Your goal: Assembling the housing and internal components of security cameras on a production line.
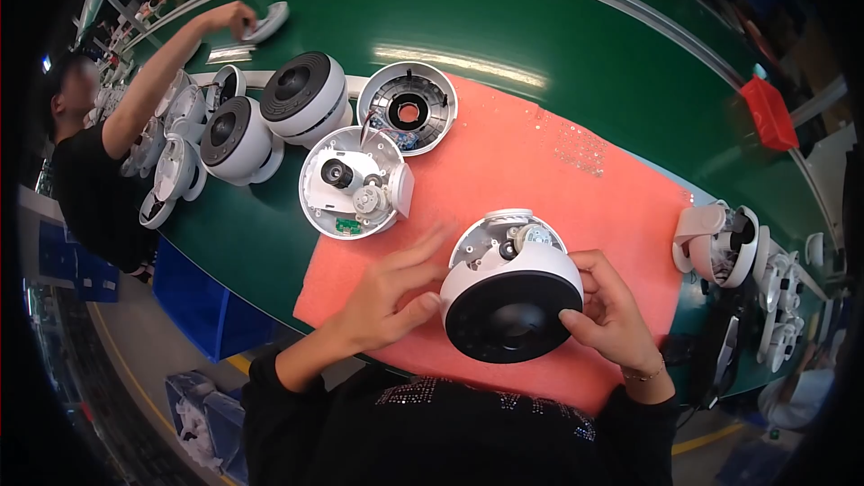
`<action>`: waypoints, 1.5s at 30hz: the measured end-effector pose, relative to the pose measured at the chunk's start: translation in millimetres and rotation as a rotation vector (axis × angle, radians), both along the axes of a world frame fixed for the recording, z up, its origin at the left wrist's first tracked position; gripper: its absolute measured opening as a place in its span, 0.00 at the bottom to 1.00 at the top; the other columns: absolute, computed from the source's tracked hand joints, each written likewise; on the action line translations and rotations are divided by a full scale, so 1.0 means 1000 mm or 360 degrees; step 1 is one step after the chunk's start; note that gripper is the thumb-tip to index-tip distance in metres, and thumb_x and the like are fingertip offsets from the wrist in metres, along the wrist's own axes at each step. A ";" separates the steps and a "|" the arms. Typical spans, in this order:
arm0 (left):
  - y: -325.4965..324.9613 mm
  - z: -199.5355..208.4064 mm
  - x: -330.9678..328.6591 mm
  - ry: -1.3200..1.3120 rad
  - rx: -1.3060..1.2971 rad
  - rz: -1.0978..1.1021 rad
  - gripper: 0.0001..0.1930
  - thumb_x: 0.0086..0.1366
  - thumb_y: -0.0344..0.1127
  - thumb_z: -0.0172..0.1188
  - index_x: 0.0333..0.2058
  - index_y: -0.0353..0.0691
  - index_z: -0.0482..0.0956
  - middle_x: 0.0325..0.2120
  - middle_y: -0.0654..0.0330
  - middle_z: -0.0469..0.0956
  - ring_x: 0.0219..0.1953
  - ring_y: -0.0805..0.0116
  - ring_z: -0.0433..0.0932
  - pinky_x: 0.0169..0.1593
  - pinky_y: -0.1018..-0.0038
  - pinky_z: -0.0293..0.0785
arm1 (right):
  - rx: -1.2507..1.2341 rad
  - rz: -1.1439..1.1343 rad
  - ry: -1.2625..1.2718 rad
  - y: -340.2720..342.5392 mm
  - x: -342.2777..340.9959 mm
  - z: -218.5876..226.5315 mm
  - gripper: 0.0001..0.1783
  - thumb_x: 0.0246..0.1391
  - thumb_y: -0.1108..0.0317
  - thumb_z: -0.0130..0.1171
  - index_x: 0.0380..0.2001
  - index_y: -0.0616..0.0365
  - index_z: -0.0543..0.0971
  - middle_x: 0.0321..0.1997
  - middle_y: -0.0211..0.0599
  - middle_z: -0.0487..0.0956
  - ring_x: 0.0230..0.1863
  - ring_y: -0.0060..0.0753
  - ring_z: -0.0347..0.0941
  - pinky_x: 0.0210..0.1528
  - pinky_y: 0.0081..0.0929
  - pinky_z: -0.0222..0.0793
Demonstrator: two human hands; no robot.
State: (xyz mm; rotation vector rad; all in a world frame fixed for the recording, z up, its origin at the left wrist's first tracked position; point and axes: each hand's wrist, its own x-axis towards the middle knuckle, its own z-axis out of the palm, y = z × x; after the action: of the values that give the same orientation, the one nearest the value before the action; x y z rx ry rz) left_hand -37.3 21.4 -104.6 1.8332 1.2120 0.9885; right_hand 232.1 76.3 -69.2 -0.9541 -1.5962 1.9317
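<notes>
In front of me is a round white housing [472,238] with a motor and a small lens inside. A white-rimmed cover with a glossy black face [508,319] sits tilted against its near side. My right hand [607,306] grips this cover by its right edge, the thumb on the black face. Beside its left edge, my left hand [387,297] has its fingers spread, slightly blurred; whether a fingertip touches the cover I cannot tell. Farther left lies an opened housing [353,184] with its lens, motor and green circuit board exposed. A detached cover [409,112], inner side up, is wired to it.
A pink foam mat [504,162] covers the green bench, with small screws [580,153] scattered at its far right. Assembled units [306,94] stand at left, where a co-worker's hand [234,18] holds a white part. Open housings [717,243] line the right. A red bin [769,114] hangs beyond.
</notes>
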 end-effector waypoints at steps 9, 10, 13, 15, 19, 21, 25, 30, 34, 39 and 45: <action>0.016 0.044 0.010 0.0559 -0.0079 0.0025 0.22 0.47 0.51 0.68 0.27 0.34 0.79 0.14 0.56 0.76 0.16 0.60 0.77 0.23 0.71 0.72 | 0.0257 -0.0180 -0.0330 0.011 -0.009 0.012 0.16 0.49 0.71 0.60 0.39 0.62 0.68 0.29 0.34 0.77 0.29 0.17 0.73 0.30 0.14 0.68; 0.018 0.046 0.008 0.0561 -0.0080 0.0006 0.22 0.47 0.51 0.68 0.27 0.34 0.79 0.14 0.56 0.76 0.16 0.60 0.77 0.23 0.71 0.72 | 0.0389 -0.0165 -0.0521 0.016 -0.011 0.015 0.13 0.49 0.70 0.61 0.35 0.63 0.70 0.25 0.34 0.76 0.25 0.16 0.73 0.27 0.14 0.67; 0.032 0.049 0.007 0.0744 -0.0083 0.0007 0.26 0.48 0.58 0.64 0.15 0.36 0.77 0.06 0.55 0.67 0.10 0.59 0.70 0.18 0.69 0.64 | 0.0799 -0.0183 -0.0717 0.029 -0.016 0.007 0.16 0.51 0.61 0.58 0.21 0.63 0.72 0.16 0.38 0.71 0.17 0.27 0.69 0.21 0.24 0.62; 0.044 0.048 0.002 0.0827 -0.0137 -0.0100 0.27 0.49 0.58 0.63 0.13 0.36 0.76 0.06 0.55 0.66 0.10 0.59 0.69 0.18 0.68 0.64 | 0.1043 -0.0179 -0.0820 0.032 -0.020 0.001 0.22 0.55 0.55 0.52 0.17 0.63 0.72 0.14 0.44 0.69 0.16 0.43 0.68 0.21 0.36 0.60; 0.058 0.057 0.006 0.0963 -0.0363 -0.0285 0.27 0.50 0.56 0.63 0.10 0.35 0.73 0.06 0.57 0.68 0.11 0.61 0.70 0.19 0.71 0.65 | 0.1030 -0.0072 -0.1000 0.040 -0.016 0.004 0.20 0.57 0.59 0.49 0.19 0.65 0.71 0.15 0.46 0.67 0.16 0.43 0.64 0.22 0.34 0.58; 0.059 0.059 0.008 0.1039 -0.0451 -0.0310 0.26 0.50 0.53 0.64 0.12 0.34 0.73 0.08 0.59 0.70 0.12 0.64 0.72 0.20 0.73 0.66 | 0.1221 0.0003 -0.1121 0.039 -0.013 0.003 0.21 0.56 0.57 0.49 0.19 0.64 0.71 0.15 0.46 0.68 0.18 0.45 0.64 0.22 0.36 0.59; 0.058 0.059 0.006 0.1017 -0.0421 -0.0296 0.26 0.50 0.53 0.64 0.12 0.34 0.73 0.08 0.58 0.70 0.12 0.63 0.72 0.20 0.73 0.66 | 0.1382 -0.0122 -0.1200 0.032 -0.016 0.000 0.18 0.50 0.55 0.56 0.21 0.61 0.74 0.19 0.42 0.71 0.22 0.44 0.68 0.26 0.36 0.62; 0.059 0.059 0.005 0.1020 -0.0420 -0.0289 0.26 0.50 0.53 0.64 0.12 0.34 0.73 0.08 0.58 0.70 0.13 0.63 0.72 0.20 0.72 0.66 | 0.2068 0.0011 -0.0554 0.021 -0.029 0.009 0.24 0.35 0.56 0.67 0.35 0.59 0.76 0.35 0.35 0.71 0.36 0.37 0.67 0.38 0.33 0.62; 0.060 0.061 0.005 0.1038 -0.0455 -0.0314 0.27 0.51 0.56 0.62 0.13 0.34 0.74 0.08 0.57 0.70 0.13 0.61 0.72 0.21 0.70 0.66 | 0.1912 0.0420 -0.0399 0.027 -0.025 0.022 0.21 0.40 0.67 0.63 0.42 0.59 0.76 0.43 0.39 0.72 0.46 0.41 0.67 0.45 0.36 0.62; 0.059 0.059 0.004 0.1071 -0.0433 -0.0308 0.30 0.52 0.60 0.59 0.13 0.34 0.76 0.08 0.56 0.70 0.14 0.58 0.73 0.22 0.67 0.68 | 0.1841 0.0760 -0.0401 0.025 -0.027 0.028 0.31 0.42 0.65 0.62 0.53 0.57 0.69 0.52 0.46 0.69 0.56 0.45 0.64 0.56 0.42 0.58; 0.052 0.043 0.009 0.1277 -0.0705 -0.0255 0.29 0.56 0.60 0.55 0.22 0.32 0.80 0.12 0.53 0.73 0.20 0.59 0.76 0.28 0.67 0.71 | 0.1250 -0.0083 -0.0674 0.027 -0.015 -0.015 0.34 0.52 0.53 0.58 0.54 0.66 0.62 0.51 0.55 0.70 0.52 0.50 0.68 0.54 0.37 0.63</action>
State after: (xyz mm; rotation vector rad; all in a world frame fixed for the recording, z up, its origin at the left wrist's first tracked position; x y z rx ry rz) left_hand -28.7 73.8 -61.5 1.9531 1.5385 -0.1586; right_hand 217.6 103.2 -83.7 -1.0531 -2.2682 0.9205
